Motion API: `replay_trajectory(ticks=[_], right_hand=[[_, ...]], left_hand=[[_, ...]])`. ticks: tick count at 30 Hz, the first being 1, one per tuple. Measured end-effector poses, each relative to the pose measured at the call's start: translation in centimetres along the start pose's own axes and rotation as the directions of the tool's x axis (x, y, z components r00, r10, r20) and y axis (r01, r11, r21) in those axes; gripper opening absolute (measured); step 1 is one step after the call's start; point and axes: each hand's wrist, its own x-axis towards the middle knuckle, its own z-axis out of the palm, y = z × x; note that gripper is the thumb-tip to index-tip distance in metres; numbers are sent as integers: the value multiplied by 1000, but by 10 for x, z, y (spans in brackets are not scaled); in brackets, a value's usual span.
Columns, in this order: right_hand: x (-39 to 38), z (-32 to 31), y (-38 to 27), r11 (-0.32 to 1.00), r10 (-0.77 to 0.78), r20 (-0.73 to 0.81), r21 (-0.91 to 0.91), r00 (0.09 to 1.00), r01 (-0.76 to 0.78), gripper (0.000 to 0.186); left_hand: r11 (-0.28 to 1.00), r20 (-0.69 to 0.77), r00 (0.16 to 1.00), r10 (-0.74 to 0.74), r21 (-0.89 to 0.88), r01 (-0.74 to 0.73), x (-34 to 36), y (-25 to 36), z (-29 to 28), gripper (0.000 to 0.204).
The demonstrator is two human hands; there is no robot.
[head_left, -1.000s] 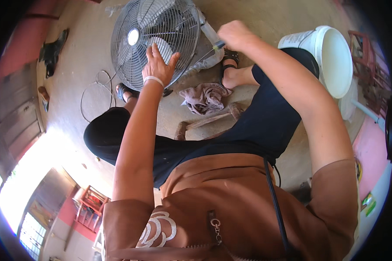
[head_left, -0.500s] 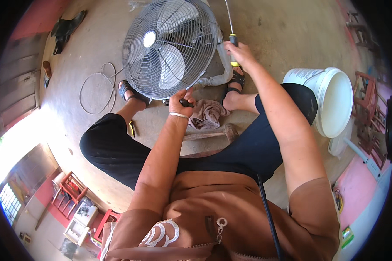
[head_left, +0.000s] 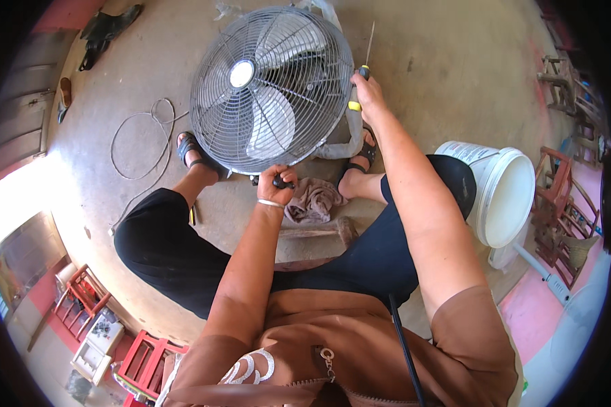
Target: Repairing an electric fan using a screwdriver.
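Note:
A round floor fan (head_left: 204,102) with a wire guard and pale blades stands between my feet. At its lower edge, my left hand (head_left: 276,184) is closed around a black-handled tool (head_left: 282,182); the tool's other end is hidden. My right hand (head_left: 369,96) grips a screwdriver (head_left: 364,70) with a black and yellow handle beside the fan's right rim. Its metal shaft points up and away from me, and the tip is free of the fan. Behind the guard, the fan's motor side cannot be seen well.
A crumpled brown cloth (head_left: 313,201) lies before a low wooden piece (head_left: 346,231). A white bucket (head_left: 485,197) lies on its side at the right. Loops of cable (head_left: 139,169) lie on the floor at left. Red chairs (head_left: 149,359) stand at lower left, wooden ones (head_left: 557,186) at far right.
The whole view has shifted a little. My right hand has come closer to the fan's rim, and the screwdriver's shaft now leans to the right instead of the left. Both hands keep their grips.

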Motion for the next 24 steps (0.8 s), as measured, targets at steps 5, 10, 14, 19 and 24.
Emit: replay_trajectory(ticks=[5,10,14,19,24], right_hand=[[11,-8,5,997,79,91,17,993,-81,36],[7,-9,16,967,94,49,233,994,-103,40],[25,-22,26,959,134,125,234,983,-161,45],[54,-24,-7,997,-9,92,79,996,2,49],[93,3,-52,999,42,184,7,982,-44,49]], left_hand=[[997,131,991,-30,-68,40,-1,-3,-11,8],[998,161,986,-34,-42,41,-6,-4,-17,9],[1000,170,985,-2,-22,6,-9,-5,-17,7],[998,189,980,-55,17,53,-4,3,-24,7],[999,202,978,-43,13,41,-8,8,-27,9]])
